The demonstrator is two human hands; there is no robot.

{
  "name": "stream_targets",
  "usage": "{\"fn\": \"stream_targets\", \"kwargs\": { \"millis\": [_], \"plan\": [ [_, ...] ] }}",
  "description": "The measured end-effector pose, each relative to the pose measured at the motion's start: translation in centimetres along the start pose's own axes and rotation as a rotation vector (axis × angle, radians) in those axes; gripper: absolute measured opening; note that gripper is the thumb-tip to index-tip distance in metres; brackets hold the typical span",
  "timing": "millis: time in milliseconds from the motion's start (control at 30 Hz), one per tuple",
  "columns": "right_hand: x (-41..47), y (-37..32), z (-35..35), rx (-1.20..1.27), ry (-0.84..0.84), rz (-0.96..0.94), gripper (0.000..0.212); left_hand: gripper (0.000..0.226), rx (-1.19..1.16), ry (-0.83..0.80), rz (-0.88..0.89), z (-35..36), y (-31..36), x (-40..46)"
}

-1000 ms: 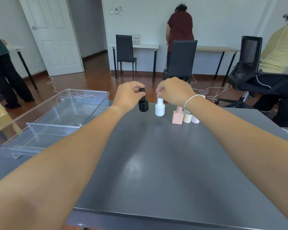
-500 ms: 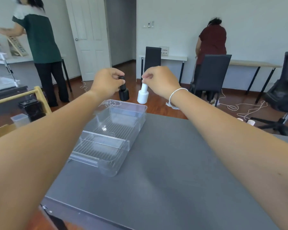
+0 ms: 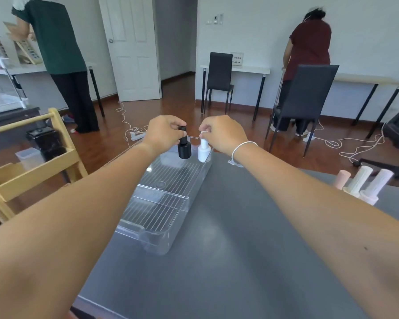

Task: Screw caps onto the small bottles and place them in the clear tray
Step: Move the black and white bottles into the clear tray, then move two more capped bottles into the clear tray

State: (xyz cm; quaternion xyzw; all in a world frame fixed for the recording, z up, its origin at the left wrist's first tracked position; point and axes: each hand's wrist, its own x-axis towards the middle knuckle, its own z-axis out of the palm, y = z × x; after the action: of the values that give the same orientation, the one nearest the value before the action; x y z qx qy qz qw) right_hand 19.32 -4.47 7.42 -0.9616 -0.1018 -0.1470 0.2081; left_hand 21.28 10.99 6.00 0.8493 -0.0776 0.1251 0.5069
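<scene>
Head view: the left hand [image 3: 165, 132] pinches the black bottle [image 3: 184, 147] by its cap, the right hand [image 3: 221, 133] pinches the white bottle [image 3: 203, 151], both over the clear tray's [image 3: 157, 240] far end on the counter [image 3: 228, 261].

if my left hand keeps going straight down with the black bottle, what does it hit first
Most likely the ribbed floor of the clear tray, at its far end. The left hand holds the black bottle by its cap above that end; nothing else shows beneath it, though depth is hard to judge.
</scene>
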Motion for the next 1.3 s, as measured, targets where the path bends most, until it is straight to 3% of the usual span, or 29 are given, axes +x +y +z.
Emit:
{"fn": "stream_targets", "kwargs": {
  "millis": [567,800,1033,1300],
  "plan": [
    [0.2,1.8,1.5,-0.071,0.029,-0.047,0.020,0.027,0.013,-0.037,-0.017,3.3,-0.7,0.4],
    [-0.6,2.1,1.4,-0.057,0.029,-0.082,0.034,0.031,0.009,-0.040,-0.020,3.2,-0.7,0.1],
    [-3.1,2.8,-0.6,-0.037,0.092,-0.132,0.036,0.029,0.064,0.056,0.059,3.1,1.1,-0.8],
    [-8.5,6.4,-6.5,-0.032,0.201,-0.068,0.031,0.026,0.062,0.060,0.292,6.0,6.6,-3.7]
  ]
}}
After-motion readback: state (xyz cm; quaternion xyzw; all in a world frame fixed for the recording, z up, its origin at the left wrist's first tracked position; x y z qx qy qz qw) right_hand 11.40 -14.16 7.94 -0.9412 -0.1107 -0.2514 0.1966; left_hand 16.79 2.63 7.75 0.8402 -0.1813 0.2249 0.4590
